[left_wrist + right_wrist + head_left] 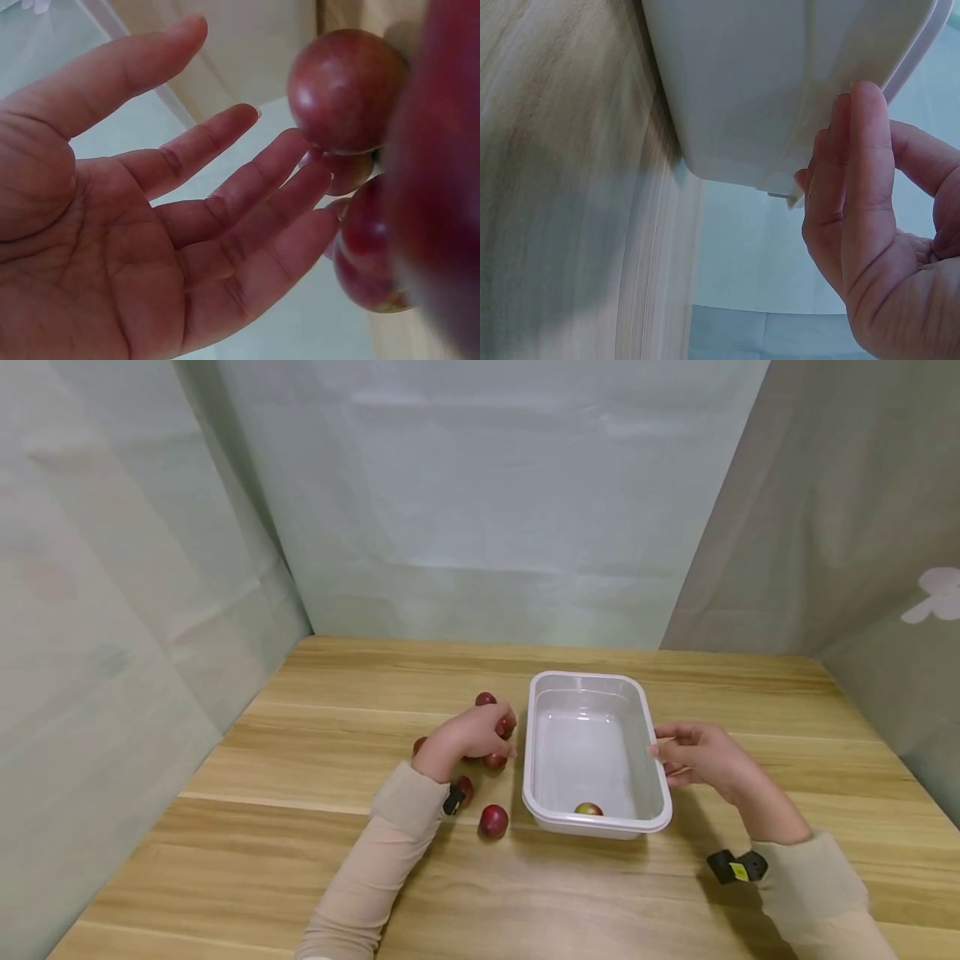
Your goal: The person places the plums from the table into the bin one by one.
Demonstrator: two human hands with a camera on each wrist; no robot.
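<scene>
On the left of the wooden worktop [315,893], small red plums [493,820] lie scattered just beside the long left wall of a white plastic tray [534,752]. The left hand [468,739] hovers over this cluster; the left wrist view shows its fingers [225,150] spread and relaxed, the palm bare, with one plum [346,90] right at the fingertips and others crowded behind it. Nothing is gripped yet. To pick well here, it seems best to close on a single fruit, thumb opposite the fingertips, rather than nudging the neighbours, which look round enough to roll off across the worktop. Inside the tray one plum [588,809] already rests against the near wall. Further right, the right hand [701,756] touches the tray's right rim, its fingers [862,172] lightly bent against the outer wall, steadying rather than clasping; that light hold looks worth maintaining, since the tray seems likely to slide if knocked.
</scene>
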